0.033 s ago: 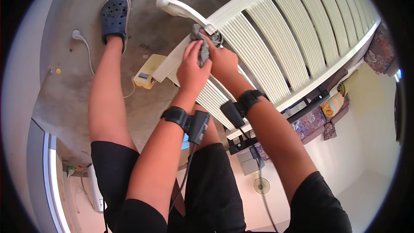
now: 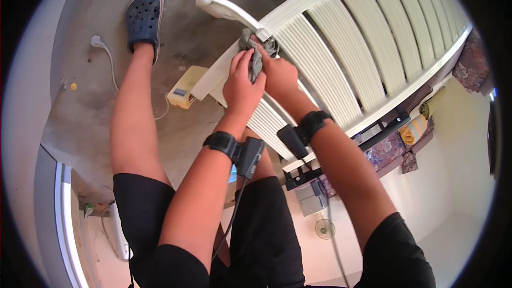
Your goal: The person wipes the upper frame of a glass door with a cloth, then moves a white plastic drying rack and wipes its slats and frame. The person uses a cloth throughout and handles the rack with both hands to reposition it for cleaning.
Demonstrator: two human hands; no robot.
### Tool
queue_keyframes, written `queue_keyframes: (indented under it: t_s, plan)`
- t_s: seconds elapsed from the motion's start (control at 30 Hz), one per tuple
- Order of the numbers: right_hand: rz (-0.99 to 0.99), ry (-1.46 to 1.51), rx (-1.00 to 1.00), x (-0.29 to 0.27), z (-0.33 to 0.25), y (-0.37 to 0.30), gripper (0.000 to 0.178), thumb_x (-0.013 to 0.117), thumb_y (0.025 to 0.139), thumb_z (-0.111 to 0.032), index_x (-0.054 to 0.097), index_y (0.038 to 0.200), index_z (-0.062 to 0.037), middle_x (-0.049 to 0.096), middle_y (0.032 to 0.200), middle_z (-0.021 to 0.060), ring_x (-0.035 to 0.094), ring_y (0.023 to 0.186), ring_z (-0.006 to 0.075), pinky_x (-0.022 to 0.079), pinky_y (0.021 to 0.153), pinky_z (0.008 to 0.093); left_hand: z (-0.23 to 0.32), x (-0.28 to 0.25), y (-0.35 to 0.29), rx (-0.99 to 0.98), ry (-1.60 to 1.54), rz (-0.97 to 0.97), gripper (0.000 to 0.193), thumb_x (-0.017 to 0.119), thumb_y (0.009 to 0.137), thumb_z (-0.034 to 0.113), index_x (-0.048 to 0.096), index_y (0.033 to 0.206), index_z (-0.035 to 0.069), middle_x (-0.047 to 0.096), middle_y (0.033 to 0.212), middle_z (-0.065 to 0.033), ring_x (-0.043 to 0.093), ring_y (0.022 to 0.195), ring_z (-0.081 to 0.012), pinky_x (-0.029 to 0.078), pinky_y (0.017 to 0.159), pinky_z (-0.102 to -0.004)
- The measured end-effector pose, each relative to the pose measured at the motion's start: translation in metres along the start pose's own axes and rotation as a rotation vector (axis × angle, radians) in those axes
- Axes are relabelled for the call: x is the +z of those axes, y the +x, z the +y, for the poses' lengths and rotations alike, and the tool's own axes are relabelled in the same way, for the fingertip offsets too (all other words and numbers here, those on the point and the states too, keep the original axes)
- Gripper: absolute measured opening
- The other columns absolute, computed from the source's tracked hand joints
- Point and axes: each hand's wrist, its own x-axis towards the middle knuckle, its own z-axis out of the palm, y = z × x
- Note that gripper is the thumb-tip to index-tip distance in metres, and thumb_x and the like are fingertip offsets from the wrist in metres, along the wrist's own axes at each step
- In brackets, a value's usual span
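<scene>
Both my hands are together at a corner of a large white slatted frame [image 2: 341,53]. A crumpled grey cloth [image 2: 255,66] is bunched between them. My left hand [image 2: 242,88] is closed round the cloth, its fingers curled over it. Close against it, my right hand [image 2: 281,77] presses the cloth near the frame's edge, with the index finger pointing along it; its other fingers are partly hidden. Just beyond the hands, a white curved arm with a rounded end [image 2: 226,9] sticks out from the frame. Black straps with dark boxes sit on both wrists.
On the concrete floor [image 2: 101,133] lie a yellowish box [image 2: 186,86] with a cord and a white plug [image 2: 97,41]. My foot in a dark blue clog [image 2: 144,18] stands at the left. A patterned sofa [image 2: 384,154] and a fan [image 2: 325,229] are at the right.
The whole view has shifted very slightly. Both hands and the grey cloth stay at the same corner of the frame.
</scene>
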Motion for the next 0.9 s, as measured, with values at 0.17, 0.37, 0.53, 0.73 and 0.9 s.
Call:
queue_keyframes:
  t_s: [0.17, 0.37, 0.53, 0.73, 0.9]
  plan:
    - [0.145, 0.147, -0.061, 0.04, -0.013, -0.009, 0.077, 0.056, 0.085, -0.023, 0.025, 0.155, -0.0314, 0.066, 0.067, 0.0131, 0.067, 0.059, 0.0334, 0.052, 0.052, 0.044, -0.029, -0.006, -0.013, 0.046, 0.03, 0.105, 0.043, 0.065, 0.079, 0.019, 0.059, 0.121, 0.011, 0.061, 0.119, -0.0089, 0.061, 0.104, -0.0363, 0.052, 0.085, -0.0442]
    - [-0.218, 0.023, -0.231, 0.065, -0.067, -0.037, 0.075, 0.052, 0.09, -0.026, 0.018, 0.156, -0.0367, 0.067, 0.07, 0.0084, 0.068, 0.064, 0.029, 0.051, 0.051, 0.0401, -0.047, -0.049, -0.056, -0.298, 0.263, 0.125, 0.044, 0.067, 0.078, 0.014, 0.06, 0.121, 0.004, 0.063, 0.116, -0.0171, 0.06, 0.107, -0.0382, 0.049, 0.09, -0.0435]
    - [-0.023, -0.127, -0.201, 0.031, -0.011, 0.008, 0.076, 0.056, 0.089, -0.029, 0.02, 0.156, -0.0348, 0.065, 0.064, 0.007, 0.067, 0.058, 0.028, 0.05, 0.049, 0.0399, -0.017, -0.003, -0.01, -0.058, 0.214, 0.144, 0.047, 0.065, 0.081, 0.019, 0.058, 0.126, 0.009, 0.054, 0.132, -0.0089, 0.061, 0.106, -0.0366, 0.053, 0.083, -0.0462]
    - [0.071, 0.034, -0.084, 0.061, -0.043, -0.015, 0.084, 0.058, 0.085, -0.024, 0.016, 0.157, -0.032, 0.064, 0.061, 0.0078, 0.064, 0.052, 0.0264, 0.049, 0.046, 0.0387, -0.041, -0.028, -0.023, 0.01, 0.323, 0.117, 0.043, 0.065, 0.078, 0.017, 0.064, 0.121, 0.01, 0.061, 0.122, -0.0034, 0.066, 0.097, -0.0312, 0.055, 0.077, -0.0434]
    - [-0.073, -0.027, -0.146, 0.052, -0.044, -0.022, 0.087, 0.058, 0.087, -0.025, 0.008, 0.158, -0.0342, 0.067, 0.066, 0.0091, 0.066, 0.054, 0.0276, 0.05, 0.048, 0.0386, -0.036, -0.034, -0.029, -0.042, 0.392, 0.068, 0.047, 0.065, 0.077, 0.015, 0.063, 0.124, 0.013, 0.057, 0.127, -0.0041, 0.065, 0.098, -0.0319, 0.055, 0.076, -0.0444]
